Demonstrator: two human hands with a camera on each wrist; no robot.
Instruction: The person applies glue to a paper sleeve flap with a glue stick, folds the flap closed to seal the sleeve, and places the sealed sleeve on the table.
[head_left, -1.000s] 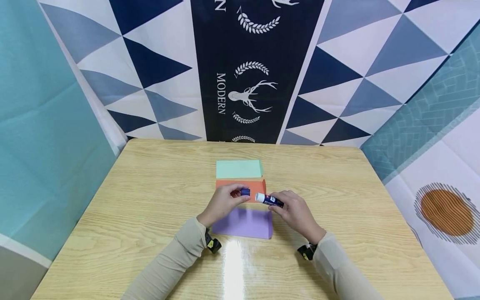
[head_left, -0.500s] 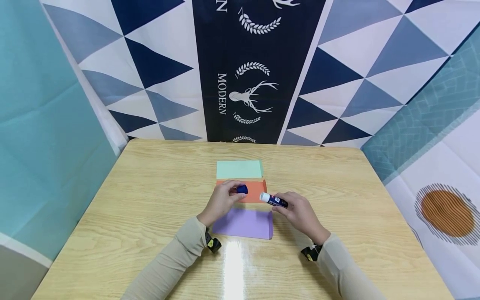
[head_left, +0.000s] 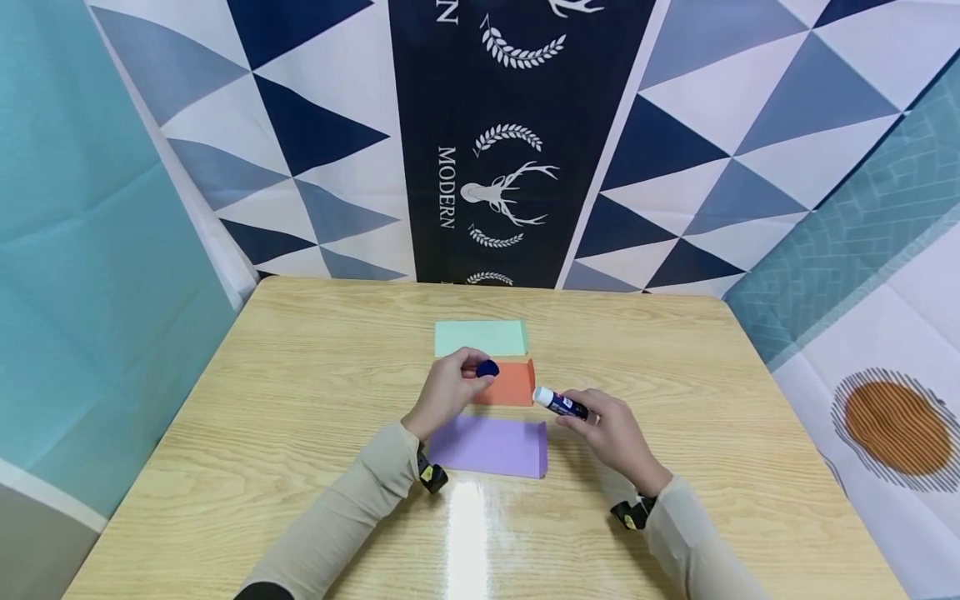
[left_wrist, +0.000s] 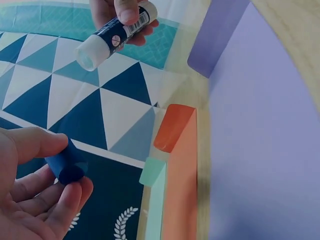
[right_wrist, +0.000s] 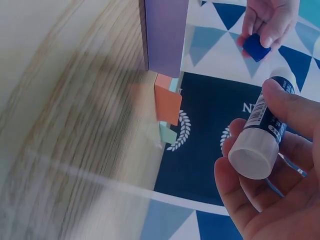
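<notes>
My left hand [head_left: 442,393] pinches a dark blue cap [head_left: 488,368] between thumb and fingers, above the orange envelope [head_left: 512,384]. My right hand [head_left: 617,430] grips an uncapped glue stick [head_left: 564,405], its white end tilted toward the left. Cap and stick are apart from each other. In the left wrist view the cap [left_wrist: 69,164] sits between the thumb and fingertips, with the glue stick [left_wrist: 117,37] beyond it. Thumb and fingers wrap the barrel of the glue stick [right_wrist: 264,117] in the right wrist view.
A mint envelope [head_left: 480,337] lies behind the orange one, and a purple envelope [head_left: 491,447] lies in front of it. Each has a flap raised at its right end. They lie on a wooden table [head_left: 315,358], with a patterned cloth [head_left: 517,100] hanging behind it.
The hands have drawn apart. My left hand has moved slightly away from me with the cap, now turned at another angle; my right hand has shifted right with the glue stick.
</notes>
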